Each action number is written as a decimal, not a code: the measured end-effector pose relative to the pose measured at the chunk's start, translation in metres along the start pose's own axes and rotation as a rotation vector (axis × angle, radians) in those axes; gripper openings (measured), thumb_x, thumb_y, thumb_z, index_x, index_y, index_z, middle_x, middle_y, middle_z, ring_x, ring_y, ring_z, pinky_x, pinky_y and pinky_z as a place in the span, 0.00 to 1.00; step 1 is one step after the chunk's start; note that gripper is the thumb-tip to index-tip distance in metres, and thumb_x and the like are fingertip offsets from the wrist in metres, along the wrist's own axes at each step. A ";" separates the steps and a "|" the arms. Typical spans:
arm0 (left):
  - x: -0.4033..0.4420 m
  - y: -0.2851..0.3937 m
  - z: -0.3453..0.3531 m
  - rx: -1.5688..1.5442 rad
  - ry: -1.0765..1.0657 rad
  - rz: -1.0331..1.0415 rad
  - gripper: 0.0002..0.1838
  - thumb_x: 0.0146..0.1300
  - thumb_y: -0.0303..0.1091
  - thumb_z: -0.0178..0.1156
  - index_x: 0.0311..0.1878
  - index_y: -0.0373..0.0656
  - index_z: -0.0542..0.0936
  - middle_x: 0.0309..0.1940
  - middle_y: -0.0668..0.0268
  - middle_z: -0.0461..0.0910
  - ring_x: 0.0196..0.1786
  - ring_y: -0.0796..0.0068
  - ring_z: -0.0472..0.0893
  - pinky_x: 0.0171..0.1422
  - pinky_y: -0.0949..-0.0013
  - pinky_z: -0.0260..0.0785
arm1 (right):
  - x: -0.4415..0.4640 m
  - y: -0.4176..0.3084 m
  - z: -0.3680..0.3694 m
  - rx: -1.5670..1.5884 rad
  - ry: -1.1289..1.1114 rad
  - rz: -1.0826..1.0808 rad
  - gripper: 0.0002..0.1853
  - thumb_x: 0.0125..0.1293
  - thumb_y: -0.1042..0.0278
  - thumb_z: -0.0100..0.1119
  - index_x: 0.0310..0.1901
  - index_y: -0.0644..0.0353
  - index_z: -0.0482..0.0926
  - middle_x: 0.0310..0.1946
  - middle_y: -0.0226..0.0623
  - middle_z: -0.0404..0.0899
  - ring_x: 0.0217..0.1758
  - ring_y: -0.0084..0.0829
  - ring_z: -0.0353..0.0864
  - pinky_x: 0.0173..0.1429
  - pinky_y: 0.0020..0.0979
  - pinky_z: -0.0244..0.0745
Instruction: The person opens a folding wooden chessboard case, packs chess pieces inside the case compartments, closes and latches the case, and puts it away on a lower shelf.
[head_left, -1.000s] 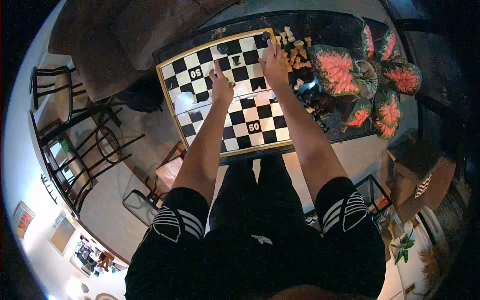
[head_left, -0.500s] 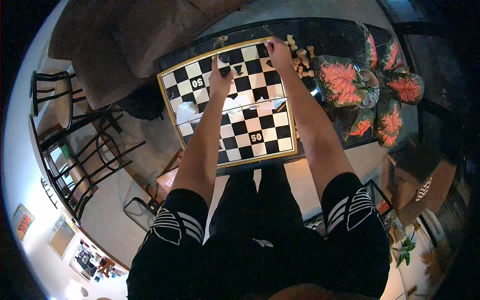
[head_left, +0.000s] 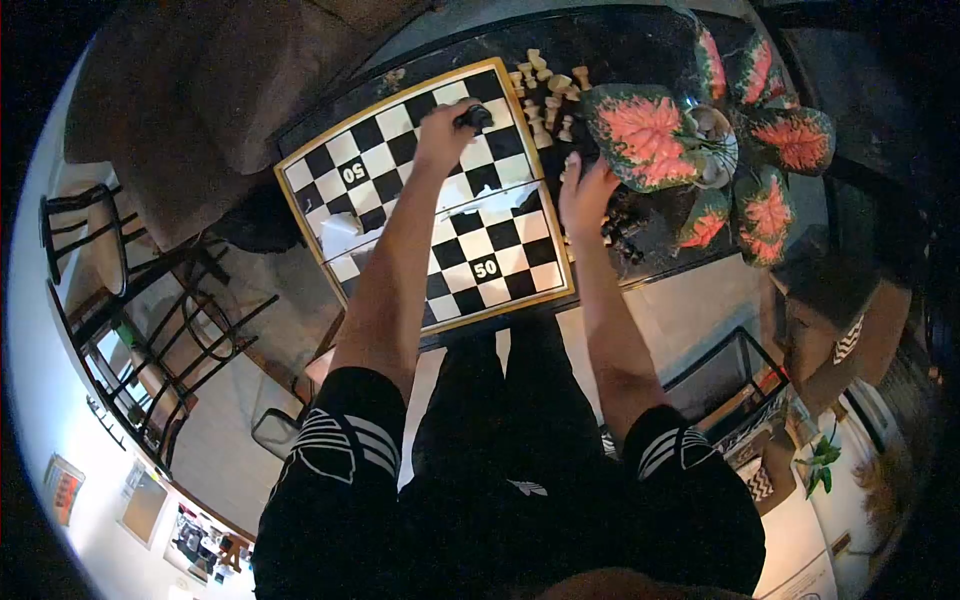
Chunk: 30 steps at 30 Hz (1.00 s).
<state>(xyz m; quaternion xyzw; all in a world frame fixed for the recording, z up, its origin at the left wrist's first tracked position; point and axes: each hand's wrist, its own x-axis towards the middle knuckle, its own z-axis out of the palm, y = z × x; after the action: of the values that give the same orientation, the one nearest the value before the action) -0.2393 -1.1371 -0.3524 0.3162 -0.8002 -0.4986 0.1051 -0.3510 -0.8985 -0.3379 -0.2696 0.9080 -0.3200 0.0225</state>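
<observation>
A black-and-white chessboard [head_left: 485, 268], with a fold line across its middle, lies on the dark table. Over its far half, my left hand [head_left: 441, 138] is closed around black chess pieces [head_left: 474, 118]; how many is hidden. My right hand [head_left: 585, 200] is just off the board's right edge, thumb and fingers apart, with only darkness visible between them. Close beside it lie black chess pieces [head_left: 625, 235] on the table. Pale wooden chess pieces [head_left: 545, 100] are clustered beyond the right hand, along the board's far right edge.
A potted plant [head_left: 715, 145] with red and green leaves stands right of the board, its leaves reaching over the table [head_left: 665, 245]. A brown sofa [head_left: 190, 100] is at the far left, with black chairs [head_left: 85, 235] below it. A cardboard box [head_left: 840, 310] sits at right.
My right hand has moved from the board's far right corner to the table beside the board, its fingers parting. My left hand has shifted right over the squares, black pieces in its grip.
</observation>
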 end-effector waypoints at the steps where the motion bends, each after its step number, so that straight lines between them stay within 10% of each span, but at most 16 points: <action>1: 0.000 0.024 0.008 0.064 -0.003 0.051 0.26 0.57 0.16 0.63 0.60 0.46 0.84 0.39 0.53 0.80 0.35 0.64 0.87 0.41 0.64 0.80 | -0.011 -0.008 -0.005 0.082 0.044 -0.030 0.30 0.76 0.58 0.55 0.68 0.76 0.64 0.66 0.67 0.64 0.65 0.64 0.65 0.72 0.56 0.58; 11: 0.009 0.083 0.099 0.352 -0.223 0.069 0.26 0.61 0.24 0.64 0.64 0.49 0.81 0.51 0.47 0.83 0.53 0.45 0.83 0.61 0.53 0.78 | -0.090 -0.040 -0.031 0.287 -0.165 0.003 0.24 0.70 0.74 0.57 0.65 0.72 0.65 0.63 0.58 0.65 0.68 0.59 0.63 0.72 0.54 0.59; 13: 0.004 0.078 0.103 0.383 -0.250 0.021 0.27 0.61 0.25 0.64 0.65 0.48 0.80 0.57 0.47 0.81 0.56 0.46 0.82 0.62 0.53 0.77 | -0.097 -0.036 -0.037 0.235 -0.216 -0.005 0.24 0.69 0.75 0.57 0.64 0.71 0.65 0.63 0.57 0.65 0.68 0.59 0.63 0.72 0.54 0.61; 15: -0.005 0.076 0.096 0.152 -0.118 0.403 0.29 0.61 0.24 0.65 0.68 0.48 0.78 0.62 0.48 0.78 0.60 0.46 0.81 0.61 0.52 0.78 | -0.103 -0.031 -0.045 0.263 -0.278 -0.003 0.23 0.67 0.77 0.58 0.63 0.69 0.67 0.61 0.56 0.66 0.67 0.58 0.64 0.72 0.53 0.63; 19: -0.020 0.074 0.082 0.026 -0.468 0.285 0.42 0.58 0.15 0.57 0.76 0.60 0.68 0.78 0.56 0.63 0.74 0.55 0.72 0.71 0.57 0.74 | -0.112 -0.018 -0.048 0.221 -0.348 -0.075 0.22 0.64 0.78 0.59 0.61 0.69 0.70 0.59 0.55 0.70 0.65 0.56 0.68 0.71 0.51 0.66; 25: -0.058 0.111 0.073 0.081 -0.360 0.390 0.48 0.59 0.12 0.45 0.82 0.63 0.56 0.78 0.61 0.65 0.77 0.58 0.68 0.75 0.57 0.70 | -0.115 -0.013 -0.034 0.098 -0.504 -0.192 0.25 0.63 0.77 0.59 0.63 0.67 0.70 0.62 0.53 0.71 0.66 0.54 0.69 0.72 0.49 0.67; 30: -0.100 0.151 0.060 -0.119 -0.228 0.206 0.41 0.65 0.20 0.52 0.82 0.55 0.57 0.72 0.45 0.70 0.69 0.43 0.75 0.70 0.52 0.71 | -0.137 -0.004 -0.034 0.006 -0.601 -0.272 0.30 0.64 0.71 0.61 0.68 0.65 0.69 0.65 0.55 0.68 0.68 0.56 0.68 0.73 0.50 0.66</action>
<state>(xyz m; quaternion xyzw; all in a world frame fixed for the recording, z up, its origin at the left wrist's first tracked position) -0.2515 -0.9865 -0.2356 0.1671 -0.8042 -0.5644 0.0825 -0.2391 -0.8129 -0.3266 -0.4705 0.8155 -0.2289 0.2475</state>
